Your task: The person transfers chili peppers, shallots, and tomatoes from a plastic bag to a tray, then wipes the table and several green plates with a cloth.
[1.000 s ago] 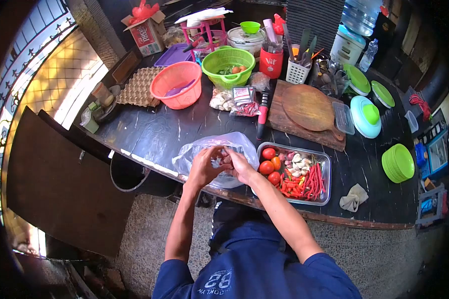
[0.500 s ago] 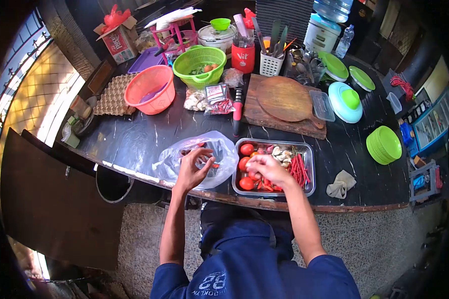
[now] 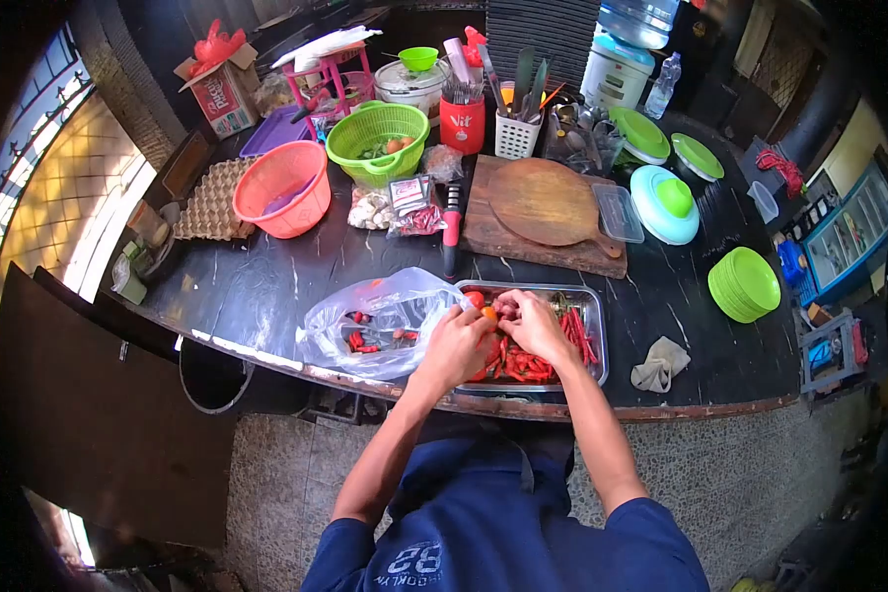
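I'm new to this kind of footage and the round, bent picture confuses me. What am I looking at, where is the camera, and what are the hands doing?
There is no machine here: a person wears a camera on the head, looking down over their own arms, and the wide lens bends the edges. Both hands are over a metal tray of red chillies and tomatoes at the near edge of a dark table. The left hand and right hand are together there; what the fingers grip is too small to tell. Left of the tray lies a clear plastic bag with some chillies inside. Farther back are a wooden board, an orange basket and a green basket.
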`<state>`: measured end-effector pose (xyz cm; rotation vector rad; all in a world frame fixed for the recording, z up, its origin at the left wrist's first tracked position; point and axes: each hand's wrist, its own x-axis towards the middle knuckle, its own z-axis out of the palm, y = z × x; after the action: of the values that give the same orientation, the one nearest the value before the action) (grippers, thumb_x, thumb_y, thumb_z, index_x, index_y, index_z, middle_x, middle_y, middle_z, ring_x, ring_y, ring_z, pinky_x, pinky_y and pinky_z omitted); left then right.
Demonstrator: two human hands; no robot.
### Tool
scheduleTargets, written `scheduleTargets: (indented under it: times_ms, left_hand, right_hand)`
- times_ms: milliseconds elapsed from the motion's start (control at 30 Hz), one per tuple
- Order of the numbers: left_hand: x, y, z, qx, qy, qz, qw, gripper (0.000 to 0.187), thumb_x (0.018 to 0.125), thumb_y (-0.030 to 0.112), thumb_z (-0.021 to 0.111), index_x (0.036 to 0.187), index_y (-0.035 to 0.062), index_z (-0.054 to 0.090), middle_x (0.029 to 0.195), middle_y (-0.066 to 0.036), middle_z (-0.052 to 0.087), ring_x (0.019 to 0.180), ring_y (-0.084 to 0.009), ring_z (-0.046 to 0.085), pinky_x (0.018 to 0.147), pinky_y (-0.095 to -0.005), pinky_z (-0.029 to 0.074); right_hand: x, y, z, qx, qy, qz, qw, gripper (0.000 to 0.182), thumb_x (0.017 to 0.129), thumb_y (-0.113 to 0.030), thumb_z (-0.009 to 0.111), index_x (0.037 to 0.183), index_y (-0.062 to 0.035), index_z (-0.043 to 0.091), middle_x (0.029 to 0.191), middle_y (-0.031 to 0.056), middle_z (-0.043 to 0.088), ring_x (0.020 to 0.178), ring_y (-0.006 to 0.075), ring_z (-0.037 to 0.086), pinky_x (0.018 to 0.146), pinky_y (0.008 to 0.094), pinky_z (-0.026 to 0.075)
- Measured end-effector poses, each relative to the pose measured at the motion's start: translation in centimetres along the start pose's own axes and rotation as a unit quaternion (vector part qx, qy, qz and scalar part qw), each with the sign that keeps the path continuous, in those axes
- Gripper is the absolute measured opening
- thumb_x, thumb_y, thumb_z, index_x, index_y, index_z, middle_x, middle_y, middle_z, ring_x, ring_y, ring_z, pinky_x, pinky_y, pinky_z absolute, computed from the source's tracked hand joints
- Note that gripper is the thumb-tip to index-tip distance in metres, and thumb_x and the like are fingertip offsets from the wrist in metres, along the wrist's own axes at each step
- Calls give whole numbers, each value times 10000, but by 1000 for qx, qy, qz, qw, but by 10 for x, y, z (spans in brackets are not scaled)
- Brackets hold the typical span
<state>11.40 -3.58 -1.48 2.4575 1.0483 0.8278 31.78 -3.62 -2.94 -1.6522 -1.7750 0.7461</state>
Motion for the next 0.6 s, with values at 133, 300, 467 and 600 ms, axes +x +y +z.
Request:
scheduleTargets:
  times_ms: [133,300,467,600]
  left_hand:
    - [5,-1,27,52,-22,37,998,250,848,170,741,1075,68,753,1073,-100,701,1052,-346,608,929,-444,505]
    - [4,2,42,133,-53,43,989,258,863,216,725,1082,83,753,1137,-56,710,1135,-307,570,952,-441,469]
    - [3,7,41,157,-52,47,985,263,863,220,725,1086,82,752,1168,-46,701,1138,-296,564,960,-432,460]
    - [2,8,31,56,-25,56,997,286,834,157,752,1105,65,745,1178,-68,695,1128,-309,584,985,-427,483]
  right_hand:
    - [4,19,5,19,54,-20,998,362,821,5,739,1178,23,685,1110,234,727,952,293,745,874,413,593]
    - [8,21,2,96,62,52,992,319,862,2,722,1180,13,687,1001,193,764,862,280,765,809,383,617]
    - [15,13,2,88,138,45,985,265,871,-41,781,1117,7,697,977,171,775,890,255,776,798,370,627]
    - [23,18,7,65,143,29,987,283,884,-38,775,1151,4,691,1026,158,776,937,249,772,824,374,639]
